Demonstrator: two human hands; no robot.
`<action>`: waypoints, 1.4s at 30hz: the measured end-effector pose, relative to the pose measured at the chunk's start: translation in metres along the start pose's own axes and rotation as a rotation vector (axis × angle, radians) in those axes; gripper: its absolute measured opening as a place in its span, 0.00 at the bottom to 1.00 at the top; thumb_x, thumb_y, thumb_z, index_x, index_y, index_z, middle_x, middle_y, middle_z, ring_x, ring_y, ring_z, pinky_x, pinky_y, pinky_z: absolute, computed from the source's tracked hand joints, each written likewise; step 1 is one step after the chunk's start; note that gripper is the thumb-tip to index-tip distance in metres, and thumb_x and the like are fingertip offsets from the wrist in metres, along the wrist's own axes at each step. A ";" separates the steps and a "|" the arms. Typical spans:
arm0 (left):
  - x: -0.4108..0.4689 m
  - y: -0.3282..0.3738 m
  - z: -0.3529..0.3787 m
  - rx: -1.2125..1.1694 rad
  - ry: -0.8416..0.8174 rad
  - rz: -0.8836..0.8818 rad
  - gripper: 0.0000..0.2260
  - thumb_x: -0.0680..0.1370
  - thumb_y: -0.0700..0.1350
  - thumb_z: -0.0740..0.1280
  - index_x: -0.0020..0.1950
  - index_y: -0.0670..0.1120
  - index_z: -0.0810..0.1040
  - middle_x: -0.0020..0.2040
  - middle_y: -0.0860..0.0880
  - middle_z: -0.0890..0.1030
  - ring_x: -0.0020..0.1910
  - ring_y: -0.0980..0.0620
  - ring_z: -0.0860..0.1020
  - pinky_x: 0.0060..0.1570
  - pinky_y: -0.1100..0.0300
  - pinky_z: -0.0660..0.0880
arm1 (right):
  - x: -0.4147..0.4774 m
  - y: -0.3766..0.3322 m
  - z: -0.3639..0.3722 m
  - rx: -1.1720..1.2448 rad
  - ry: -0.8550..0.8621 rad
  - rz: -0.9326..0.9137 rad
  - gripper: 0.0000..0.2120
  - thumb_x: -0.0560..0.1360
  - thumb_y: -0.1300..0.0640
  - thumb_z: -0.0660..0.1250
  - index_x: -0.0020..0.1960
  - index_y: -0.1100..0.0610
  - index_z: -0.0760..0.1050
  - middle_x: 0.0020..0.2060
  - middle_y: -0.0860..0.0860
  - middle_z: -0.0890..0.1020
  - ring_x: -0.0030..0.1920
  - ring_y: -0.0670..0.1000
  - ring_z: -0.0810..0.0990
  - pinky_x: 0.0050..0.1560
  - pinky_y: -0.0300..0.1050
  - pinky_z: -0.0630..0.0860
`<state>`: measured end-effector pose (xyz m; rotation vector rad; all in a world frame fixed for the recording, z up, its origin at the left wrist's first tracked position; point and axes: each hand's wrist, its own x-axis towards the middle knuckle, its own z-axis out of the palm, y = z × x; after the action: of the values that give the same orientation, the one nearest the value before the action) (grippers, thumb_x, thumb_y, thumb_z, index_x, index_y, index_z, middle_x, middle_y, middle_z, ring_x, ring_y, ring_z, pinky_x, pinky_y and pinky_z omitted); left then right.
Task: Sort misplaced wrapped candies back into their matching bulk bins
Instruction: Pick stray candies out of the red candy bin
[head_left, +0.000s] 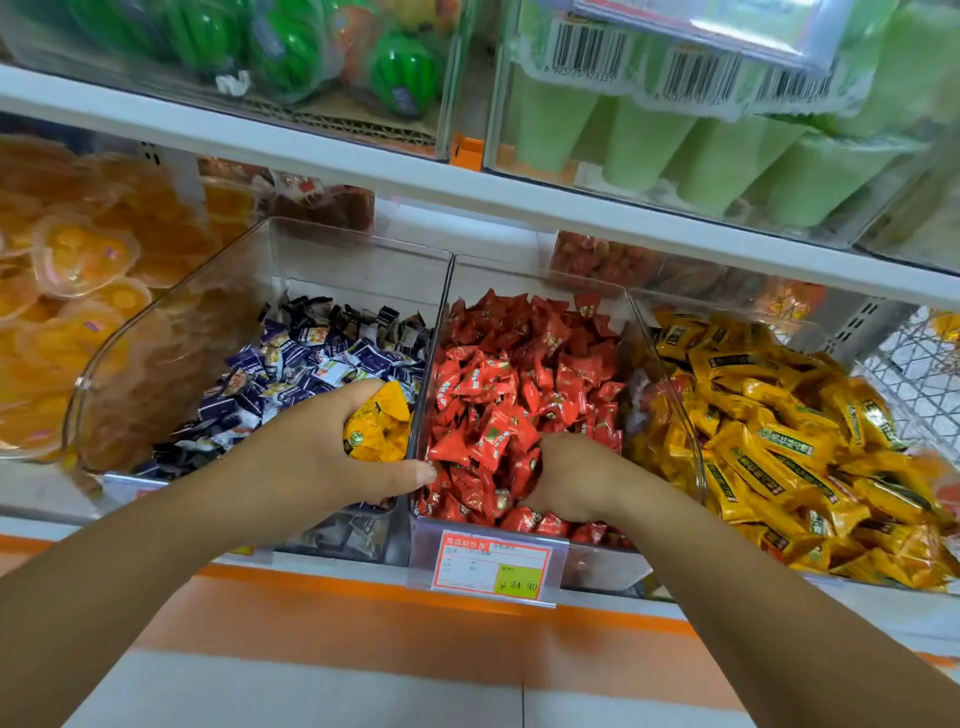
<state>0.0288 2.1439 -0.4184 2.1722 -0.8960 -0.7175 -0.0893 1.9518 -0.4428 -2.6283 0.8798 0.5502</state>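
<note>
Three clear bulk bins stand side by side on the shelf. The left bin (171, 332) holds purple and white wrapped candies (306, 358). Red wrapped candies (498, 374) fill the middle bin (441, 332), and the right bin (670, 374) is full of yellow wrapped candies (769, 431). My left hand (322, 452) hovers over the front of the purple bin and grips a bunch of yellow candies (379, 428). My right hand (566, 478) is dug into the red candies near the front, its fingers buried and hidden among the wrappers.
A red and yellow price tag (493, 566) hangs on the middle bin's front. Orange jelly cups (78, 260) fill the bin at far left. The shelf above (467, 192) carries green toys and green cups in clear boxes. An orange-striped shelf edge runs below.
</note>
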 end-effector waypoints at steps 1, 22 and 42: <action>0.000 0.001 0.000 0.011 0.008 -0.004 0.49 0.61 0.66 0.71 0.77 0.59 0.53 0.45 0.71 0.66 0.34 0.63 0.64 0.33 0.72 0.65 | 0.002 0.000 0.003 0.020 0.013 0.009 0.06 0.74 0.56 0.69 0.45 0.57 0.73 0.41 0.53 0.78 0.45 0.54 0.76 0.40 0.41 0.71; 0.000 0.003 -0.002 -0.010 0.002 0.009 0.49 0.60 0.66 0.69 0.77 0.61 0.52 0.69 0.65 0.68 0.38 0.64 0.72 0.34 0.76 0.68 | -0.012 0.004 -0.049 1.081 0.432 -0.396 0.16 0.68 0.71 0.72 0.47 0.52 0.83 0.46 0.51 0.85 0.50 0.47 0.83 0.55 0.40 0.78; 0.000 0.002 0.000 -0.111 0.001 0.031 0.44 0.67 0.58 0.73 0.78 0.56 0.54 0.54 0.72 0.70 0.35 0.80 0.70 0.32 0.81 0.66 | -0.001 -0.016 -0.014 0.118 0.343 -0.402 0.32 0.71 0.44 0.72 0.71 0.44 0.66 0.57 0.43 0.69 0.51 0.41 0.68 0.53 0.36 0.67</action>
<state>0.0285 2.1427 -0.4171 2.0563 -0.8674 -0.7339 -0.0767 1.9590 -0.4272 -2.7234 0.4267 -0.0539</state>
